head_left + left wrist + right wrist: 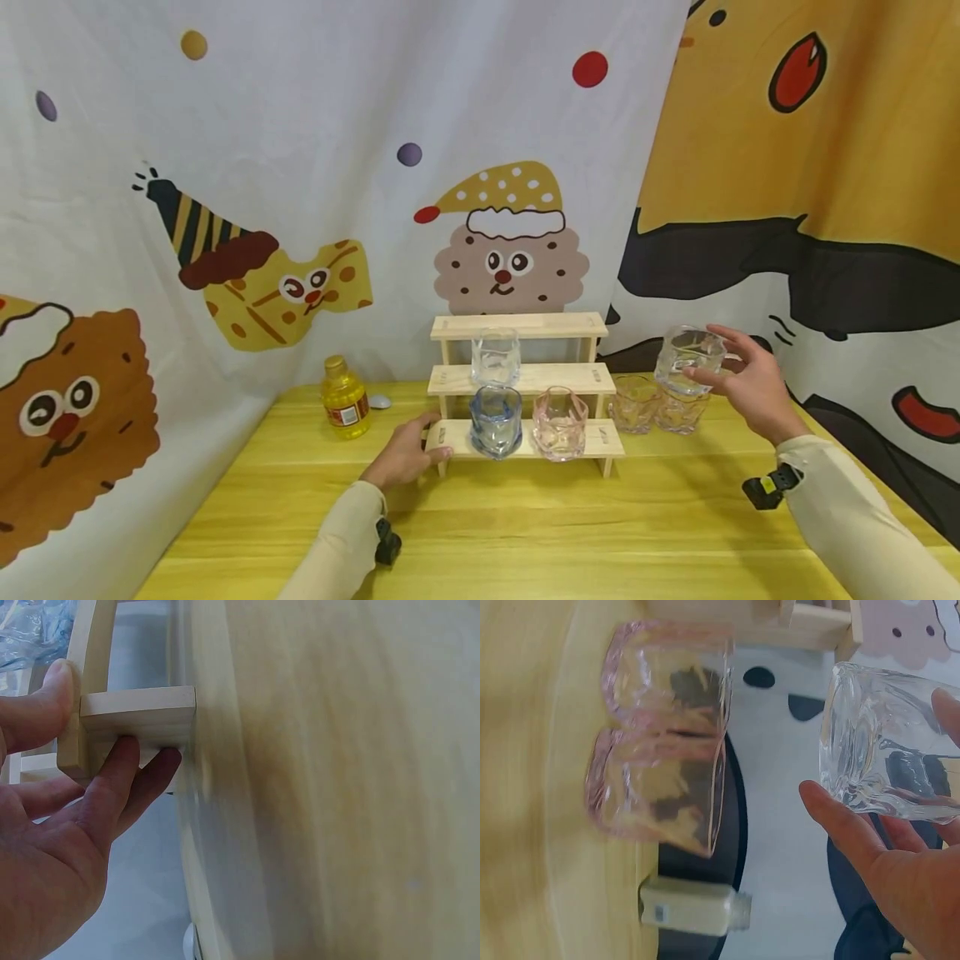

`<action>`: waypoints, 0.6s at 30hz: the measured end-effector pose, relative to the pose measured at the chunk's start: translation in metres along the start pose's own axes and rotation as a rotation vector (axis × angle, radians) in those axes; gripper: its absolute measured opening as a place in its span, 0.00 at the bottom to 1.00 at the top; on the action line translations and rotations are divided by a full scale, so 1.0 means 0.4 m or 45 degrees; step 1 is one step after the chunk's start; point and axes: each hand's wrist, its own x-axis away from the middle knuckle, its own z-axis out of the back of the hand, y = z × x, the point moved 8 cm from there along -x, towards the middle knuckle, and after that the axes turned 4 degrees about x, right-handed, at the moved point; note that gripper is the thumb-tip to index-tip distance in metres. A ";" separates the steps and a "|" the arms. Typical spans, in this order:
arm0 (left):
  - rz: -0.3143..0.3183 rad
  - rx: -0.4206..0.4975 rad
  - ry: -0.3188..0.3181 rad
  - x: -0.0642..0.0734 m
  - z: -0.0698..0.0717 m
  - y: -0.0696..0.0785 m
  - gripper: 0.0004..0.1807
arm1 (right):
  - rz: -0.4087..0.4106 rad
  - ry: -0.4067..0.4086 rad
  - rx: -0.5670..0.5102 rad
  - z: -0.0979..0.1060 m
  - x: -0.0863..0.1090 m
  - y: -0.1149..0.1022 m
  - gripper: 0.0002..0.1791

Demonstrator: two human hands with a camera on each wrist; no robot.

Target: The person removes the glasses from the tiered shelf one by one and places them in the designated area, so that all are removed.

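Clear glossy glass tumbler (688,357) in right hand (750,385); left hand (402,455) on pale matt wood rack (525,379); tabletop (525,517) prob. smooth wood.

A yellow wooden tabletop (525,517) carries a pale three-step wooden rack (525,379) near its back edge. Left of the rack stand a yellow bottle (345,398) and, just beside the bottle, a small grey cap (379,402). Right of the rack, two pinkish glasses (658,405) stand side by side, touching or nearly so.
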 end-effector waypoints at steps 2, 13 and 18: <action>0.003 -0.001 0.000 0.001 0.000 0.000 0.35 | -0.001 0.000 -0.008 0.010 0.003 0.010 0.46; 0.025 -0.012 -0.002 0.005 0.001 -0.003 0.35 | -0.121 0.033 0.038 0.063 0.011 0.086 0.47; 0.014 -0.005 0.002 0.005 0.001 0.002 0.34 | -0.226 0.076 0.039 0.085 0.018 0.129 0.48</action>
